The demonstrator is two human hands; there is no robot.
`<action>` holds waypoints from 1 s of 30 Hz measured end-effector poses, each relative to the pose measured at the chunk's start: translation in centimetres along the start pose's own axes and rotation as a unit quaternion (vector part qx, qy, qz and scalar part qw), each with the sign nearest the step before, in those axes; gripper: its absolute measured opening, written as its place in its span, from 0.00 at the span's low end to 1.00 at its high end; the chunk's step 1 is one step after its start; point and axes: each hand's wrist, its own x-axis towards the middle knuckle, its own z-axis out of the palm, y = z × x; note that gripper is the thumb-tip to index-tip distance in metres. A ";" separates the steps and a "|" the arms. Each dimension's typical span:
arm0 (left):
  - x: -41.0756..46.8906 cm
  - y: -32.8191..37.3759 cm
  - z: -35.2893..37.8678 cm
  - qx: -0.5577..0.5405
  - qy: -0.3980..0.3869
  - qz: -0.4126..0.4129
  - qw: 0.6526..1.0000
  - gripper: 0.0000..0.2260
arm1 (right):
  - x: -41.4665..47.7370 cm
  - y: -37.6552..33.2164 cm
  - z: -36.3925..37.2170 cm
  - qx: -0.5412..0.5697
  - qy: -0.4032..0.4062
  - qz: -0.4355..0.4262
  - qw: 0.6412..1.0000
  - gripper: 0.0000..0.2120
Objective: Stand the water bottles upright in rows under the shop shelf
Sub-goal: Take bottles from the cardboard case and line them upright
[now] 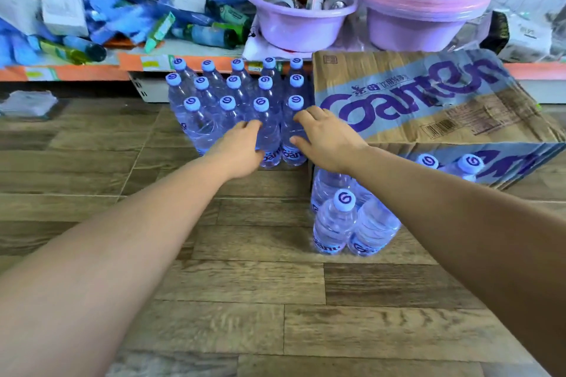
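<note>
Several clear water bottles with pale blue caps stand upright in three rows point(234, 82) on the floor at the shelf's foot. My left hand point(242, 150) curls round the third bottle of the front row point(269, 138). My right hand point(324, 138) wraps fingers and thumb round the rightmost front-row bottle point(292, 128). More bottles stand near me to the right point(337, 223), partly hidden by my right forearm. Two caps point(470, 163) peek out of the torn printed carton point(428, 101).
The carton lies open beside the rows on the right. The shelf edge point(76, 72) carries boxes and blue packets; purple basins point(300, 24) and a basin stack point(428, 0) sit above the bottles. A plastic wrapper point(29, 104) lies at far left on the wood-pattern floor point(245, 300).
</note>
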 end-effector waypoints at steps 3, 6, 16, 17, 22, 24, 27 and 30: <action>1.6 -1.0 0.3 0.019 0.011 0.012 1.000 0.29 | 2.8 0.3 0.2 -0.026 -0.015 -0.007 1.000 0.23; 3.4 -1.8 1.2 0.067 -0.026 0.032 0.997 0.32 | 5.5 1.0 0.7 -0.062 -0.032 -0.019 0.997 0.25; 11.1 -1.7 2.6 0.037 0.055 0.024 0.997 0.33 | 9.6 2.9 4.3 -0.102 0.004 0.034 0.994 0.24; 11.4 -1.8 2.7 0.045 0.077 0.025 0.996 0.30 | 9.7 2.9 4.4 -0.094 0.014 0.036 0.995 0.24; 11.7 -1.5 1.4 0.079 0.095 0.019 0.992 0.16 | 9.7 2.9 4.2 -0.110 0.029 0.025 0.993 0.21; 11.1 -1.0 0.9 0.100 0.080 0.013 0.992 0.13 | 9.6 2.7 3.9 -0.113 0.034 0.014 0.993 0.18; 9.7 -0.2 1.0 0.177 0.053 0.036 0.982 0.13 | 9.0 2.1 3.3 -0.124 0.017 -0.001 0.992 0.16; 8.8 -0.5 0.8 0.235 0.051 0.046 0.970 0.13 | 8.3 1.4 3.2 -0.136 0.014 -0.014 0.990 0.15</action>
